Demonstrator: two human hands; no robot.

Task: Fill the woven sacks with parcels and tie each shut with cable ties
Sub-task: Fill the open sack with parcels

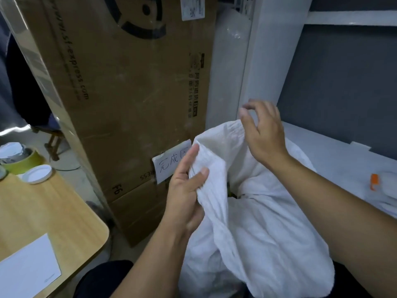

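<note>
The woven sack [257, 211] stands in front of the person, between their forearms; the left hand [187, 186] grips its near-left rim, the right hand [264, 134] hovers above its far rim; behind and left of the sack stands a cardboard box [120, 93] with a paper note [169, 162] on it; a table [43, 211] lies to the left, bearing a tape roll [21, 158], a lid [37, 173] and a sheet [28, 267].

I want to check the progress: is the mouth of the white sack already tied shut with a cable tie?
No, the white woven sack still gapes open, with the left hand gripping its rim, the right hand above it, and no tie visible.
</note>
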